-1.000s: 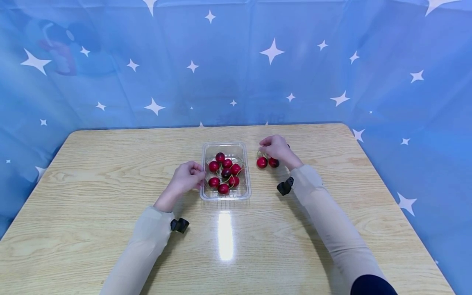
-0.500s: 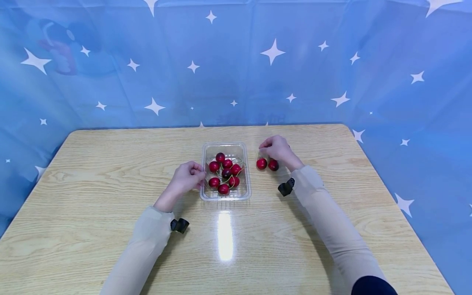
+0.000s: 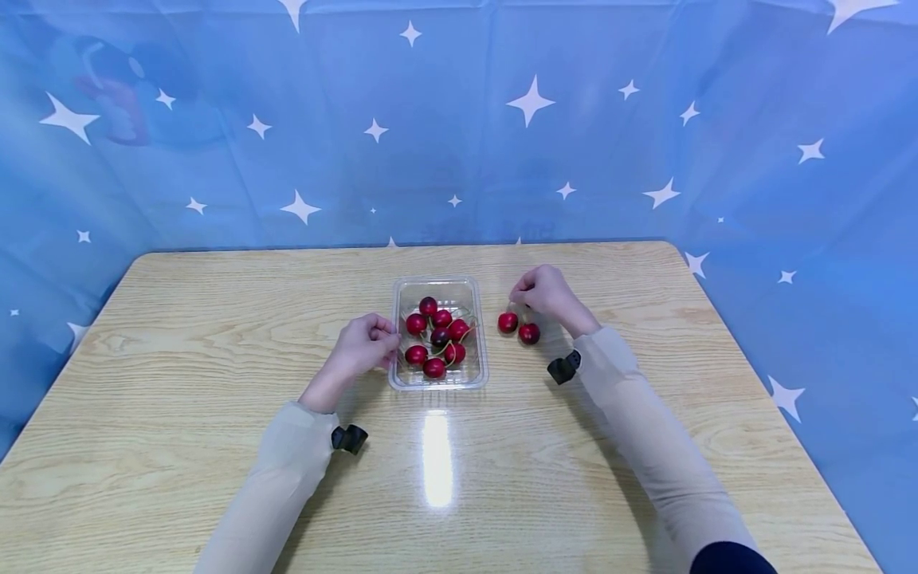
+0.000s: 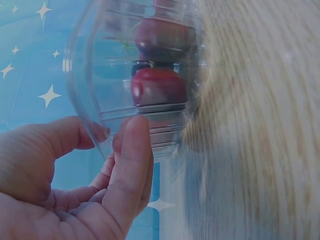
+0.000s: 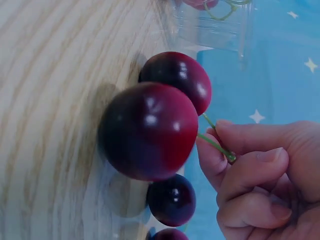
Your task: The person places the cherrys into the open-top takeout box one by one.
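A clear plastic tub (image 3: 474, 379) holds several dark red cherries (image 3: 434, 367) with green stems. My left hand (image 3: 362, 344) pinches the tub's left rim, thumb over the edge and fingers against the outer wall (image 4: 165, 135). To the right of the tub, a cherry (image 3: 508, 322) and a second, nearer cherry (image 3: 529, 333) sit on the table. My right hand (image 3: 551, 293) is just behind them. In the right wrist view its thumb and forefinger pinch the thin green stem (image 5: 210, 121) of the farther cherry (image 5: 182, 80). The front cherry's stem (image 5: 216, 143) reaches the fingers too.
Two more cherries, one of them a dark cherry (image 5: 171, 200), lie beyond the pair in the right wrist view; my right hand hides them in the head view. The wood-grain table (image 3: 237, 335) ends at a blue star-patterned curtain (image 3: 459, 119).
My right hand has shifted slightly right and toward me. The two cherries by it have moved a little nearer, the right one more. My left hand and the tub have stayed put.
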`<action>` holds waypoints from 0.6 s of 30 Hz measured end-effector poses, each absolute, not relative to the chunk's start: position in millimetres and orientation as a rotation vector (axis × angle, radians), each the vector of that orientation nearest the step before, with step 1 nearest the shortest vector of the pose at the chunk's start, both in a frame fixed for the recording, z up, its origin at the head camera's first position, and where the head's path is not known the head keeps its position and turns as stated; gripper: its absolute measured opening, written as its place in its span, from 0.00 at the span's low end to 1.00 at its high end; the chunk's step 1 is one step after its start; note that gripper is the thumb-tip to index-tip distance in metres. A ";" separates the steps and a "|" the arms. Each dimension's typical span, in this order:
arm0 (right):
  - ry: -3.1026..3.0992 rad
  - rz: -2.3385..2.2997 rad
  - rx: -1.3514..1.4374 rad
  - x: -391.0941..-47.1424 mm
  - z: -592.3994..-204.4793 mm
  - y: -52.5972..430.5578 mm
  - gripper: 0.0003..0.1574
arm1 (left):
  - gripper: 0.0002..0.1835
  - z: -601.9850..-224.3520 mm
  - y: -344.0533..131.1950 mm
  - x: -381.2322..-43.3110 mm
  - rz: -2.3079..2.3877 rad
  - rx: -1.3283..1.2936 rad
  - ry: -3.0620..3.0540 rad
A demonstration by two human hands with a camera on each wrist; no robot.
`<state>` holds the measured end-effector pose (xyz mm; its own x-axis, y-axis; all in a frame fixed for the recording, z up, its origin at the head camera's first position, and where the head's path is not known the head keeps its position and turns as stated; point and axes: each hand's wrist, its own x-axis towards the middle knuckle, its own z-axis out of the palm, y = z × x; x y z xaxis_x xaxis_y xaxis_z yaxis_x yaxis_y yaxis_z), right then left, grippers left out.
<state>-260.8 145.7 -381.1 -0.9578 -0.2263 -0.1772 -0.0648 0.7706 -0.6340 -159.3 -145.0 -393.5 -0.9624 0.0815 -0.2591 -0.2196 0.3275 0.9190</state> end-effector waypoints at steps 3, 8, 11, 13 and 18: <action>2.736 -0.939 -0.261 -257.5 -379.6 148.5 0.10 | 0.06 -394.2 -145.1 -159.3 1.674 -0.123 2.340; 2.758 -0.941 -0.261 -252.4 -378.0 152.3 0.10 | 0.06 -394.0 -145.3 -159.0 1.673 -0.115 2.341; 2.760 -0.981 -0.232 -250.5 -377.5 154.3 0.10 | 0.06 -393.9 -144.9 -159.2 1.671 -0.114 2.343; 2.754 -1.020 -0.212 -249.7 -377.3 155.3 0.10 | 0.06 -394.4 -144.7 -159.7 1.669 -0.114 2.343; 2.732 -1.109 -0.170 -247.5 -375.8 156.1 0.11 | 0.06 -395.6 -145.2 -160.6 1.664 -0.114 2.346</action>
